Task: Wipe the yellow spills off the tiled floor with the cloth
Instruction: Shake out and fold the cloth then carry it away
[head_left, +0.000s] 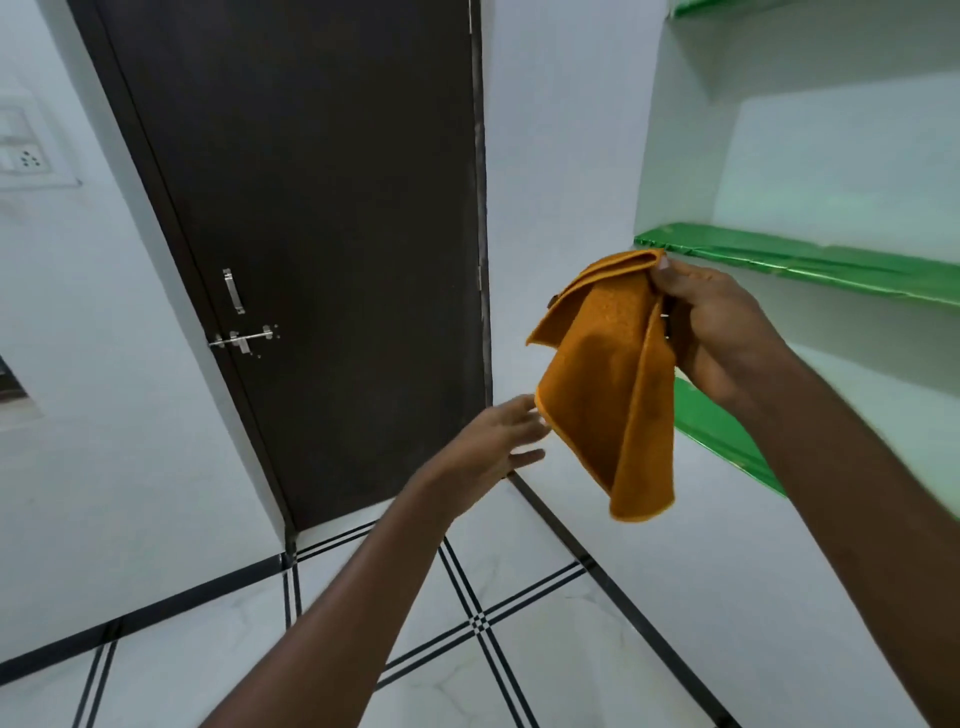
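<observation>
An orange cloth (608, 384) hangs in the air in folds, right of centre. My right hand (722, 327) pinches its top corner between thumb and fingers, just in front of a green shelf. My left hand (498, 441) is stretched out with straight fingers, its fingertips at the cloth's lower left edge. The white tiled floor (519, 675) with black double lines lies below. No yellow spill shows on the visible tiles.
A dark brown shut door (322, 234) with a metal handle and latch (241, 338) stands ahead. Green-topped shelves (810, 265) are set into the white wall on the right. A switch plate (23, 156) is on the left wall.
</observation>
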